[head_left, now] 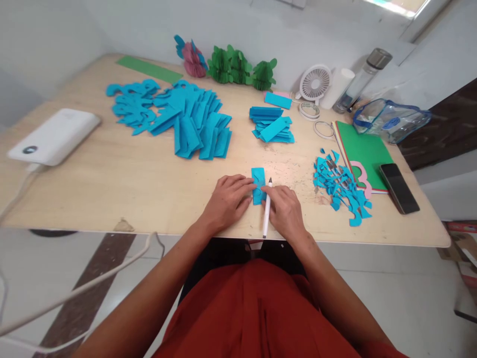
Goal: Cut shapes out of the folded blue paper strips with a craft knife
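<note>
A small folded strip of blue paper (258,175) lies upright before me near the table's front edge, with faint curved lines drawn on it. My left hand (231,199) rests at its left side, fingers bent together and fingertips holding the strip down. From the other side my right hand (286,208) touches the strip's right edge with a fingertip. A white pen (267,216) is tucked in the right hand, under the index finger, its dark tip pointing away from me. Part of the strip is hidden by the fingers.
Stacks of folded blue paper (201,122) lie back left, more strips (274,127) back centre. Blue scraps (337,181) lie right, beside a green pad (367,149) and phone (399,188). A power bank (55,135) sits left. Paper pieces (231,64), a fan (315,82) and bottle (361,82) line the wall.
</note>
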`<state>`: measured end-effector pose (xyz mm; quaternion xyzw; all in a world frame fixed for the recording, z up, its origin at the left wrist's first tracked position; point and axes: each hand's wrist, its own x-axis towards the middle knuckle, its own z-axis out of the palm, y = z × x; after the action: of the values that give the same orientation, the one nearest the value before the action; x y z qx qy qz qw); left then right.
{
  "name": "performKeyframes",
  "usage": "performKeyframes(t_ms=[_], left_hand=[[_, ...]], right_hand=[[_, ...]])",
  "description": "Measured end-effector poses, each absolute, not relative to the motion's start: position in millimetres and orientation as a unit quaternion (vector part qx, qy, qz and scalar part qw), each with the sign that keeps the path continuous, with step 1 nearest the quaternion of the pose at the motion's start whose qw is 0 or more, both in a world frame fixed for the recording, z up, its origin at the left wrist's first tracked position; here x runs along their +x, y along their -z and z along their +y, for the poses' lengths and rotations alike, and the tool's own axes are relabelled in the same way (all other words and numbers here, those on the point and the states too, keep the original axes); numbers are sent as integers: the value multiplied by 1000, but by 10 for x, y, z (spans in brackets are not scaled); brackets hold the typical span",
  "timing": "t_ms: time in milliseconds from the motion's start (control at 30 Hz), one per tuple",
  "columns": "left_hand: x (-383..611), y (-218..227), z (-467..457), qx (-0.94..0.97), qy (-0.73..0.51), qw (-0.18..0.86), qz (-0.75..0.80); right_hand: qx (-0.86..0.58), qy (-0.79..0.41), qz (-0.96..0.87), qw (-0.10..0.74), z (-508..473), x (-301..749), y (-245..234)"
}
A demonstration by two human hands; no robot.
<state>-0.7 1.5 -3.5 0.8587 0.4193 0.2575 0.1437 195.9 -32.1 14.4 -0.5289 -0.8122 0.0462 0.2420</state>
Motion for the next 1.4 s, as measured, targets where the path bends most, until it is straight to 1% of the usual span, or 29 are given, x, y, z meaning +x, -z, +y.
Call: performKeyframes(t_ms=[433,667,1000,1400], left_hand=[[-3,20,6,861,-250,135,422],[0,30,11,862,-254,129,420],[-4,0,8,856,-254,150,424],[-10,-21,-6,860,-267,134,414]], right_hand=[[-523,-56,-819,228,-286,1973,-143],[-521,-51,-819,234,-292,1966,-148],[-517,-51,-822,236,-293,1979,-125],[-511,-57,-819,256,-297,1976,-134]])
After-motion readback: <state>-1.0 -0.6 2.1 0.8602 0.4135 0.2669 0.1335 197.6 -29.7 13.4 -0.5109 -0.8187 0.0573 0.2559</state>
